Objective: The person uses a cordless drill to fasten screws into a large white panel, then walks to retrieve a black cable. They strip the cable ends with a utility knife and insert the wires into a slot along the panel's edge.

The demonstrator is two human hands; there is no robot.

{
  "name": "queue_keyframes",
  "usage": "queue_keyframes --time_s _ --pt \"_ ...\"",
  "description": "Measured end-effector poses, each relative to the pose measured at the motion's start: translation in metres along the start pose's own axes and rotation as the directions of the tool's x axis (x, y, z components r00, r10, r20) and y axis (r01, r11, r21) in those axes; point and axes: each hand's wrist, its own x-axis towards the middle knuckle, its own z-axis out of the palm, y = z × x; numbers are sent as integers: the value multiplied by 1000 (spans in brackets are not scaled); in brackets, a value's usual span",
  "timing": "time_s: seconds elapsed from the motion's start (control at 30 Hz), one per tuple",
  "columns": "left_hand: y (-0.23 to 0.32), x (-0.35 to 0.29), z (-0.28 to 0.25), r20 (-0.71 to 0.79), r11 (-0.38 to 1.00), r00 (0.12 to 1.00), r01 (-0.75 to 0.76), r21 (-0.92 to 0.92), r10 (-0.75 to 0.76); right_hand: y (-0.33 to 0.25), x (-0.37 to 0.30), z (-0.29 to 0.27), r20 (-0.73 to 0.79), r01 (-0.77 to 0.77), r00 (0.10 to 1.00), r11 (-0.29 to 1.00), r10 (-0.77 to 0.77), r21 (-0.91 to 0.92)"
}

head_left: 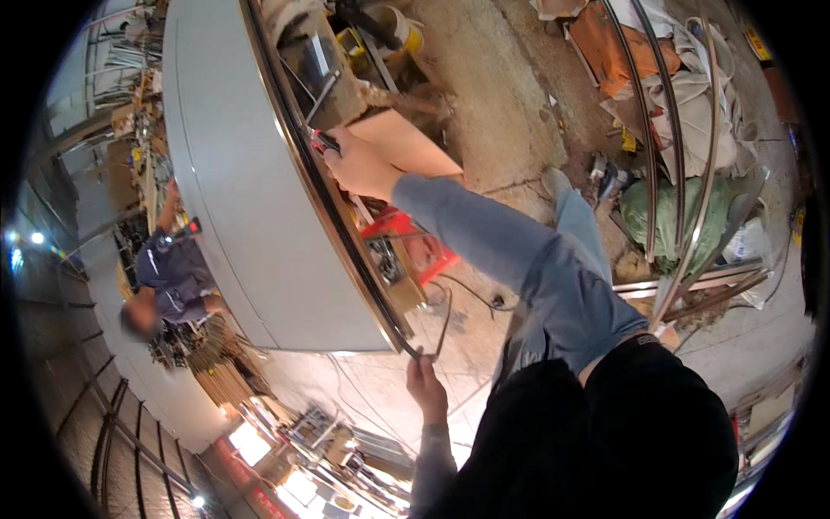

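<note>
A large grey panel (251, 199) lies in front of me, with a brown metal frame along its near edge. My right hand (363, 169) is closed round a red-and-black utility knife (323, 140), its tip at that framed edge. Along the edge runs a dark, flexible strip (346, 229) that looks like a rubber seal. At the panel's lower corner my left hand (428, 389) pinches this strip, whose loose end (446, 322) curls up beyond the fingers.
Beneath the panel's edge are a tan board (402, 143) and a red box (424, 251). Long bent metal profiles (674, 130) stand at the right, by a green sack (661, 216) and orange cloth (609, 48). Another person (173, 272) works across the panel.
</note>
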Motion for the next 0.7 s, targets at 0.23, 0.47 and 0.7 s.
queue_keyframes --time_s 0.23,0.47,0.7 --pt "-10 -3 -5 -81 996 996 30 -78 -37 90 -244 -16 138 -18 990 996 29 -82" --pt "-2 3 -3 -81 998 997 15 -66 -20 123 -326 -6 196 -85 975 992 102 -91" --pt "1 4 -5 -64 997 998 5 -78 -10 128 -321 -2 228 -90 967 991 110 -98"
